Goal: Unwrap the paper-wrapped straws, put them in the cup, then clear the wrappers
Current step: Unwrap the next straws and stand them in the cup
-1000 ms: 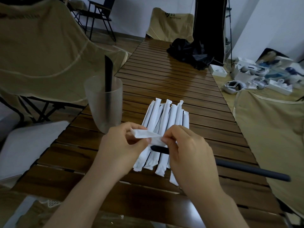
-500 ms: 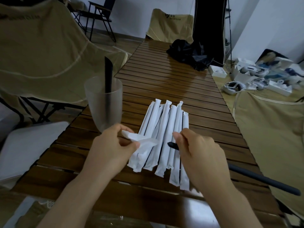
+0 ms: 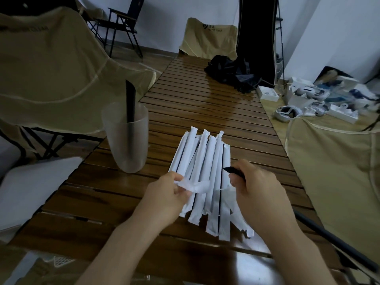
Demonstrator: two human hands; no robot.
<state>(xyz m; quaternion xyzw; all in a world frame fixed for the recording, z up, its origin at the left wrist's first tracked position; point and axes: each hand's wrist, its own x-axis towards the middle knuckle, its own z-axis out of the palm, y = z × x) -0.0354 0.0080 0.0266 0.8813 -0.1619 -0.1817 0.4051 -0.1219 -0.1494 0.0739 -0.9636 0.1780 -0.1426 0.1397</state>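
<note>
On the slatted wooden tabletop (image 3: 205, 103), a fan of paper-wrapped straws (image 3: 203, 173) lies near the middle, its lower ends reaching toward the near edge. The left hand (image 3: 166, 200) pinches a crumpled white wrapper (image 3: 193, 185) between thumb and fingertips, holding it just above the lower part of the fan. The right hand (image 3: 259, 192) is curled around a bare black straw (image 3: 329, 241); the pointed tip pokes out past the fingers above the right side of the fan, and the long shaft runs out behind the wrist toward the right near corner of the tabletop. A frosted plastic cup (image 3: 127, 140) stands upright close to the left edge, beside the wrapped straws and apart from both hands, with one black straw (image 3: 130, 103) standing in it and leaning against the rim. A heap of dark cloth (image 3: 232, 73) sits at the far right of the tabletop. Tan folding chairs (image 3: 51, 68) stand around the table.
</note>
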